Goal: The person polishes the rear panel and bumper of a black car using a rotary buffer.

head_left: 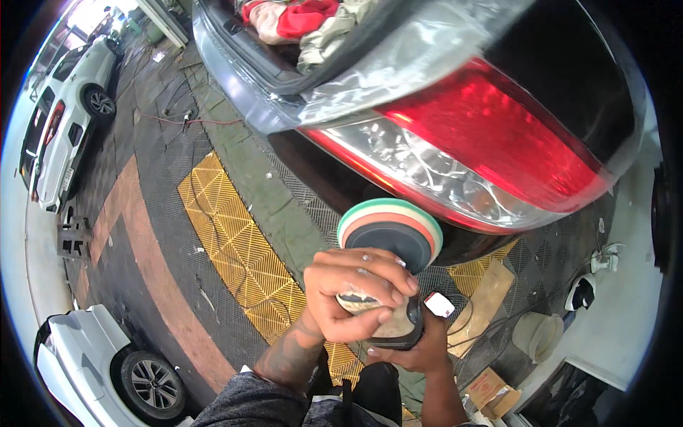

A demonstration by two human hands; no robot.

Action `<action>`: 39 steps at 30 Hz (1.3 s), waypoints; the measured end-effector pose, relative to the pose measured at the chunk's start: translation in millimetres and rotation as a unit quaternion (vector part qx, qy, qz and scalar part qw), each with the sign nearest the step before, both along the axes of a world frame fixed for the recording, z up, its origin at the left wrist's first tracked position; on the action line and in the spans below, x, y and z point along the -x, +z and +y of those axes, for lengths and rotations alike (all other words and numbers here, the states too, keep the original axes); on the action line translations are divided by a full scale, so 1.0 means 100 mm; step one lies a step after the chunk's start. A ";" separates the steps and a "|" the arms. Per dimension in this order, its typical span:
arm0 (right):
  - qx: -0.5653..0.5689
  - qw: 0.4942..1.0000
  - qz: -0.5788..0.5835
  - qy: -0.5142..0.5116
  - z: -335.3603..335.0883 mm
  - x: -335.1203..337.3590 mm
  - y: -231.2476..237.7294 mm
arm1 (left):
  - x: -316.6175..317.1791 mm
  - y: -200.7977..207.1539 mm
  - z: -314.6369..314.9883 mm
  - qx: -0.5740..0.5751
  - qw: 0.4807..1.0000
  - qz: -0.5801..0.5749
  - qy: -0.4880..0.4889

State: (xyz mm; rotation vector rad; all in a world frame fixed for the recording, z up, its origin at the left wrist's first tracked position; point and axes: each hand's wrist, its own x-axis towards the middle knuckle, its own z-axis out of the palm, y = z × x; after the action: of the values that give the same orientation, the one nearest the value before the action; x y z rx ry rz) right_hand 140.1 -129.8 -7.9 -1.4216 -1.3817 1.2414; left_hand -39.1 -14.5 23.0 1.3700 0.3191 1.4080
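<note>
Both my hands are on a car polisher (395,329), its round pad layered in green, white and orange (390,211) round a black backing plate. My left hand (359,290) wraps over the head, with whitish residue on its fingers. My right hand (421,349) is closed round the body from below, partly hidden behind it. The pad faces away from me, at the dark bumper (316,171) just under the red and clear tail light (491,142); whether it touches, I cannot tell. Greyish film covers the paint round the light.
Red and beige cloths (309,21) lie in the car's open trunk. White cars (67,107) stand at far left, another (92,356) at near left. Cables cross the yellow and dark floor mats (235,242). At right are a bucket (538,336) and a cardboard box (491,393).
</note>
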 end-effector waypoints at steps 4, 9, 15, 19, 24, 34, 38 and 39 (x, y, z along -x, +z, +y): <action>0.027 0.997 -0.074 0.024 0.12 0.30 0.02 | 0.34 -0.03 0.11 0.041 0.999 -0.012 0.021; 0.083 0.994 -0.063 0.016 0.38 0.66 0.23 | 0.68 -0.12 0.28 0.084 0.994 -0.047 0.042; 0.077 0.991 -0.098 0.041 0.73 0.97 0.36 | 0.99 -0.29 0.59 0.064 0.984 -0.164 0.031; 0.064 0.985 -0.144 0.066 0.85 1.14 0.29 | 1.21 -0.27 0.71 0.082 0.976 -0.198 0.045; 0.028 0.988 -0.143 0.049 0.70 1.00 0.25 | 1.06 -0.30 0.57 0.082 0.981 -0.167 0.050; 0.089 0.986 -0.125 0.061 0.26 0.15 0.42 | 0.21 -0.05 -0.01 0.106 0.983 -0.104 0.112; 0.101 0.985 -0.109 0.087 0.17 -0.30 0.44 | -0.15 0.04 -0.23 0.088 0.981 -0.076 0.155; 0.101 0.982 -0.125 0.103 0.13 -0.40 0.43 | -0.24 0.05 -0.29 0.086 0.982 -0.073 0.148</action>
State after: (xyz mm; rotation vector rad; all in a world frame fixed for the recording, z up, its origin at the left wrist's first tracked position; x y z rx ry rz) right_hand 179.9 -116.4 35.2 -1.6524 -1.6448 1.4056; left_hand -15.1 -43.7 28.3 1.1027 0.5528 1.6741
